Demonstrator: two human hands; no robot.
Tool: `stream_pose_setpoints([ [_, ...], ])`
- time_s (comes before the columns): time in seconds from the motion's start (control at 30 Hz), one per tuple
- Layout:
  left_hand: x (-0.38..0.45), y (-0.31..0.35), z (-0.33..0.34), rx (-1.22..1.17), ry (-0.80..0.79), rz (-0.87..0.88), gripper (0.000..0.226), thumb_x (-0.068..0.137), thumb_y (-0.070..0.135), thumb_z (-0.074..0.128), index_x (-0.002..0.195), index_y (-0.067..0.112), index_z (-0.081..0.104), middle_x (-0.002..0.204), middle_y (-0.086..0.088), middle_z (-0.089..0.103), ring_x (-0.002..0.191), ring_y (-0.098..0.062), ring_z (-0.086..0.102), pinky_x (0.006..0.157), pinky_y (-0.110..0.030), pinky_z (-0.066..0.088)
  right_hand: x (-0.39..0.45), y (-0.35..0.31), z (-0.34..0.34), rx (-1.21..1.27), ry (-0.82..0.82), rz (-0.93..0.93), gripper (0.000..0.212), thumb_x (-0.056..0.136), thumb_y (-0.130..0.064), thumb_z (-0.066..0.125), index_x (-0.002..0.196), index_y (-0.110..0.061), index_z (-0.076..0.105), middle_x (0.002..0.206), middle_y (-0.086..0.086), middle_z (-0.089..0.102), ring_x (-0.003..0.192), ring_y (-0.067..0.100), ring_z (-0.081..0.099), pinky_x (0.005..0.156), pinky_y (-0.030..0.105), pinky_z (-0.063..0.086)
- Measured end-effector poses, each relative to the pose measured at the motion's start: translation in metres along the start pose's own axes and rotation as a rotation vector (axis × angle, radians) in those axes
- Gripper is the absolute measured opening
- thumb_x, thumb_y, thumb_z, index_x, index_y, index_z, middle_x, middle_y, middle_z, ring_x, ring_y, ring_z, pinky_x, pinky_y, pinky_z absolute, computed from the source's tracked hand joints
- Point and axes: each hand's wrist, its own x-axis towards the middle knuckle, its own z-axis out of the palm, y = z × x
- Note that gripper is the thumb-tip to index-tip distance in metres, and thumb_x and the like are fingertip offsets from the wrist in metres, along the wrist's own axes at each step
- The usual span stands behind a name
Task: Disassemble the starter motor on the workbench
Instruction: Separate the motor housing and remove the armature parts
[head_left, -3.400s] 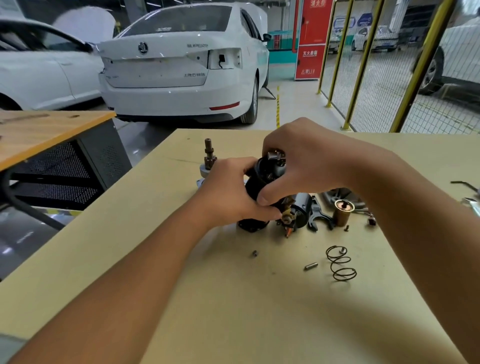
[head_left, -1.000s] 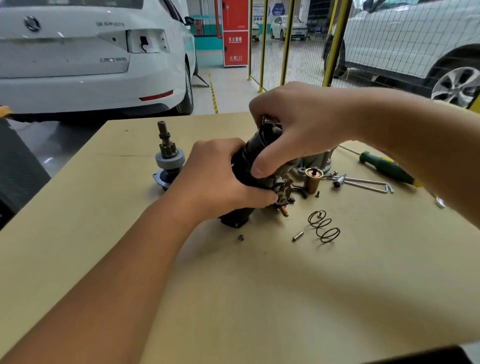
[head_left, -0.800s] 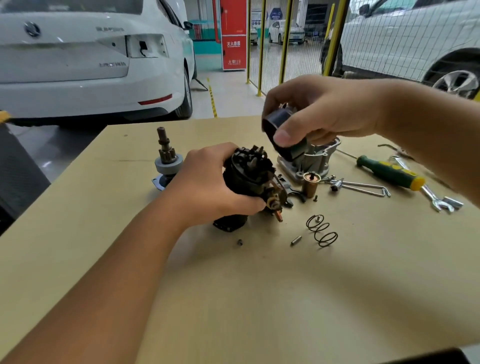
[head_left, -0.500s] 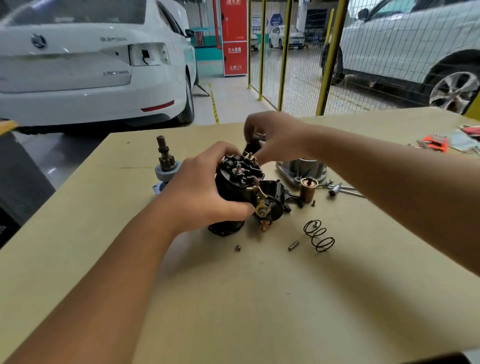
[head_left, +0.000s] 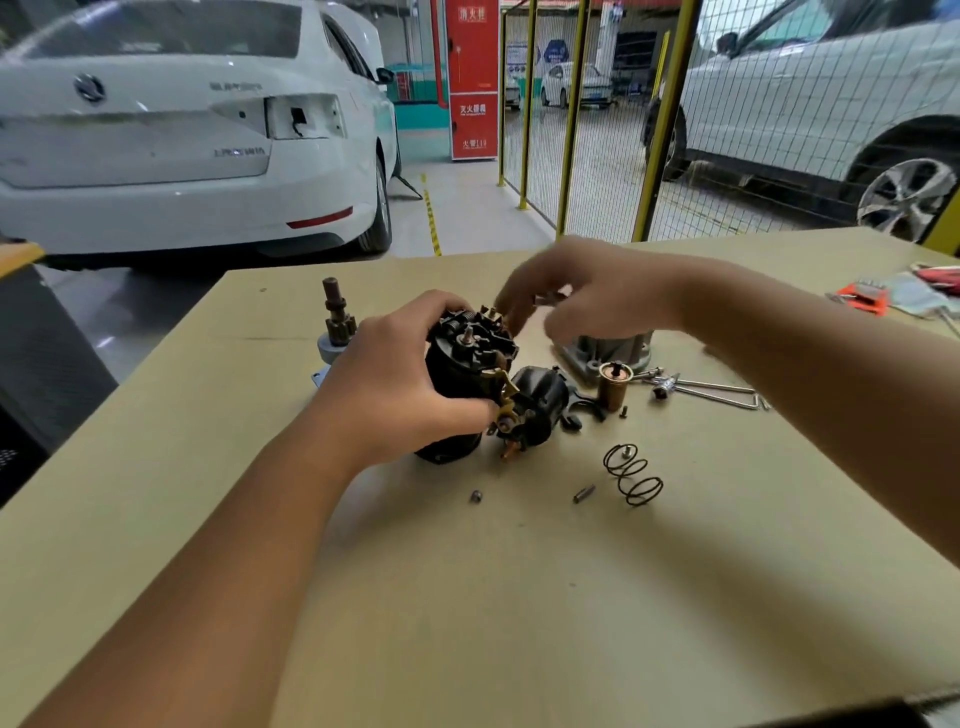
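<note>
On the tan workbench the black starter motor body stands tilted. My left hand grips it round its side. Its end cap is off, so the brush holder on top is bare. The black solenoid hangs at the motor's right by a copper strap. My right hand is blurred above and behind the motor, with curled fingertips pinching the far rim of the brush holder.
A pinion shaft stands left of the motor. To the right lie the aluminium housing, brass plunger, long bolts, a spring, a pin and a small screw. Orange tools sit far right.
My right hand pulled the black end cap off the motor, carried it away to the right, then came back to the bare brush holder. My left hand kept its grip on the body.
</note>
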Motion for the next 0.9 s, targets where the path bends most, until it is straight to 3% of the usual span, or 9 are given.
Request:
stream_pose_setpoints([
  [0.07, 0.000, 0.000, 0.002, 0.003, 0.020, -0.013, 0.071, 0.051, 0.049, 0.079, 0.118, 0.049, 0.055, 0.103, 0.032, 0.066, 0.096, 0.007, 0.066, 0.081, -0.024, 0.058, -0.018, 0.003, 0.000, -0.052, -0.164, 0.005, 0.051, 0.072, -0.008, 0.064, 0.116, -0.034, 0.070, 0.099, -0.032, 0.067, 0.079, -0.014, 0.063, 0.067, 0.012, 0.049],
  [0.13, 0.000, 0.001, 0.003, -0.004, 0.048, -0.038, 0.073, 0.050, 0.048, 0.077, 0.119, 0.051, 0.053, 0.104, 0.034, 0.065, 0.097, 0.008, 0.065, 0.083, -0.024, 0.056, -0.022, 0.006, 0.009, -0.195, -0.210, 0.040, 0.059, 0.067, -0.026, 0.077, 0.123, -0.040, 0.064, 0.093, -0.040, 0.061, 0.081, -0.010, 0.061, 0.070, 0.021, 0.051],
  [0.2, -0.001, 0.001, 0.005, -0.031, 0.062, -0.065, 0.072, 0.051, 0.045, 0.078, 0.119, 0.051, 0.054, 0.103, 0.030, 0.067, 0.098, 0.004, 0.067, 0.087, -0.033, 0.059, -0.016, 0.004, 0.022, -0.383, -0.165, 0.018, 0.067, 0.062, -0.041, 0.087, 0.123, -0.041, 0.060, 0.093, -0.030, 0.059, 0.081, -0.002, 0.057, 0.067, 0.023, 0.046],
  [0.27, -0.002, 0.001, 0.005, -0.057, 0.065, -0.079, 0.072, 0.051, 0.044, 0.079, 0.119, 0.049, 0.055, 0.103, 0.025, 0.070, 0.099, 0.000, 0.068, 0.090, -0.038, 0.060, -0.010, 0.000, 0.035, -0.531, -0.140, -0.054, 0.060, 0.060, -0.050, 0.089, 0.112, -0.037, 0.062, 0.092, -0.019, 0.062, 0.082, 0.008, 0.057, 0.065, 0.028, 0.048],
  [0.33, -0.003, 0.002, 0.005, -0.079, 0.077, -0.080, 0.072, 0.052, 0.042, 0.080, 0.120, 0.046, 0.057, 0.105, 0.022, 0.071, 0.102, 0.000, 0.068, 0.092, -0.035, 0.059, -0.008, -0.001, 0.043, -0.603, -0.105, -0.079, 0.049, 0.060, -0.054, 0.086, 0.096, -0.033, 0.060, 0.089, -0.011, 0.064, 0.080, 0.013, 0.059, 0.067, 0.034, 0.055],
  [0.4, -0.003, 0.001, 0.005, -0.106, 0.090, -0.082, 0.072, 0.053, 0.036, 0.083, 0.120, 0.043, 0.060, 0.106, 0.021, 0.071, 0.103, 0.002, 0.068, 0.095, -0.028, 0.057, -0.009, 0.003, 0.044, -0.608, -0.068, -0.074, 0.048, 0.062, -0.057, 0.083, 0.099, -0.032, 0.064, 0.089, -0.009, 0.065, 0.080, 0.014, 0.061, 0.067, 0.038, 0.058],
  [0.63, 0.000, -0.007, 0.005, -0.202, 0.093, -0.144, 0.080, 0.054, 0.035, 0.090, 0.126, 0.048, 0.060, 0.109, 0.021, 0.071, 0.106, -0.003, 0.069, 0.098, -0.031, 0.056, -0.032, 0.017, 0.038, -0.232, -0.066, -0.117, 0.052, 0.062, -0.060, 0.078, 0.101, -0.026, 0.069, 0.090, -0.007, 0.066, 0.082, 0.013, 0.063, 0.071, 0.043, 0.056],
  [0.77, -0.001, -0.009, 0.003, -0.153, 0.128, -0.079, 0.085, 0.066, 0.024, 0.097, 0.134, 0.051, 0.055, 0.098, 0.009, 0.073, 0.074, 0.002, 0.066, 0.079, -0.027, 0.056, -0.034, 0.020, 0.039, 0.061, -0.069, -0.191, 0.039, 0.070, -0.046, 0.085, 0.100, -0.024, 0.073, 0.084, -0.002, 0.070, 0.074, 0.015, 0.066, 0.062, 0.040, 0.054],
  [0.9, 0.000, 0.002, -0.008, -0.064, 0.305, -0.002, 0.071, 0.063, 0.027, 0.098, 0.117, 0.049, 0.058, 0.115, 0.002, 0.066, 0.058, -0.009, 0.059, 0.060, -0.025, 0.052, -0.031, 0.024, 0.049, 0.261, -0.027, -0.236, 0.038, 0.073, -0.039, 0.085, 0.103, -0.020, 0.075, 0.086, 0.001, 0.072, 0.076, 0.015, 0.068, 0.061, 0.027, 0.051],
])
